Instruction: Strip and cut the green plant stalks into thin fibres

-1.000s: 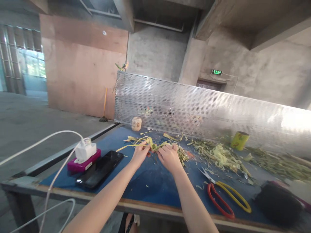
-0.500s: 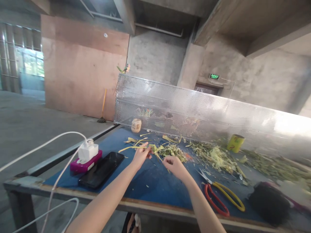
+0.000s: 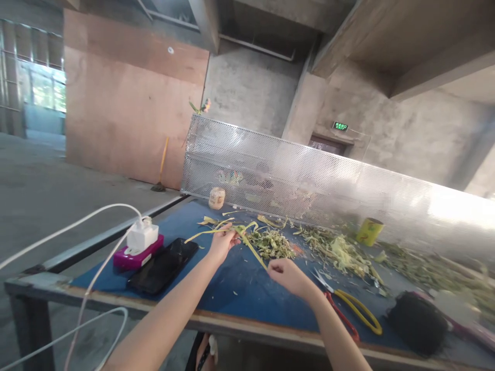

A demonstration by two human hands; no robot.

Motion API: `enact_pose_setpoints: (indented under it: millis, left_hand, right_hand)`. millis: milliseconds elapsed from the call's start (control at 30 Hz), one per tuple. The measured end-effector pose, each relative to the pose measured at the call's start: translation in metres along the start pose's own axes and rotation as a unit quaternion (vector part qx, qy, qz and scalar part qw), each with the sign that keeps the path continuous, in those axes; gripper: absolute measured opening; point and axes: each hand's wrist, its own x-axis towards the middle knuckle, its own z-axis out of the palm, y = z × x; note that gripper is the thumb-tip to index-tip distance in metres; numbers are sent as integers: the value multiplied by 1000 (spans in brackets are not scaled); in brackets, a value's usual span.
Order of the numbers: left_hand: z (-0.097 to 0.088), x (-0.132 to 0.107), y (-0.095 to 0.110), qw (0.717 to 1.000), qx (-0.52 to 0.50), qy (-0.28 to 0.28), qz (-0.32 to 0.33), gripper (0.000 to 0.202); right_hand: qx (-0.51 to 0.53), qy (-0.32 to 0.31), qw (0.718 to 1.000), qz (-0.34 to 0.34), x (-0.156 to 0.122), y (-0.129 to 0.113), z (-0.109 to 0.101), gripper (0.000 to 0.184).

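My left hand (image 3: 223,241) is closed around a bundle of yellow-green plant strips (image 3: 242,230) above the blue table. Long loose ends stick out from it to the left and right. One flat strip (image 3: 254,251) runs taut from the bundle down to my right hand (image 3: 284,273), whose fingers pinch its end. Just behind the hands lies a heap of small green plant pieces (image 3: 271,244). Scissors (image 3: 346,304) with one red and one yellow handle lie to the right of my right forearm, which partly covers the red handle.
A black phone (image 3: 162,265) and a white charger (image 3: 142,236) on a purple power block (image 3: 135,256) lie at left. Behind stand a jar (image 3: 217,198), a yellow can (image 3: 370,231) and a perforated metal panel (image 3: 247,154). More plant strips (image 3: 340,252) and a black bundle (image 3: 417,322) are at right.
My right hand has moved right and toward me, away from my left hand. A longer length of the strip now stretches between the two hands.
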Motion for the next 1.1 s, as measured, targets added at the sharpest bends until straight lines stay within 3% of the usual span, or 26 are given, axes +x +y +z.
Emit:
enact_pose_setpoints:
  millis: [67, 167, 233, 333, 467, 600, 833, 1100]
  left_hand:
    - [3, -2, 1, 1000, -4, -3, -3, 34]
    - [5, -3, -1, 1000, -5, -9, -9, 33]
    - [6, -3, -1, 1000, -7, -16, -11, 34]
    - [5, -6, 1, 999, -15, -36, -6, 40]
    - [4, -8, 4, 997, -14, -75, 0, 53]
    - [4, -8, 0, 995, 8, -98, 9, 70]
    - [5, -5, -5, 994, -15, -104, 27, 64]
    - [6, -3, 1, 996, -34, -70, 35, 59]
  right_hand:
    - [2, -10, 999, 34, 1, 6, -8, 25]
    - [-38, 91, 994, 44, 8, 4, -11, 33]
    - [-50, 140, 989, 26, 19, -4, -5, 35]
    - [-92, 153, 984, 23, 39, -19, 8, 29]
    - [-189, 133, 972, 50, 59, -27, 22, 18]
    - [-205, 107, 971, 68, 59, -26, 30, 30]
    - [-159, 75, 981, 88, 42, -35, 31, 53]
    - [-223, 69, 967, 105, 20, -31, 30, 50]
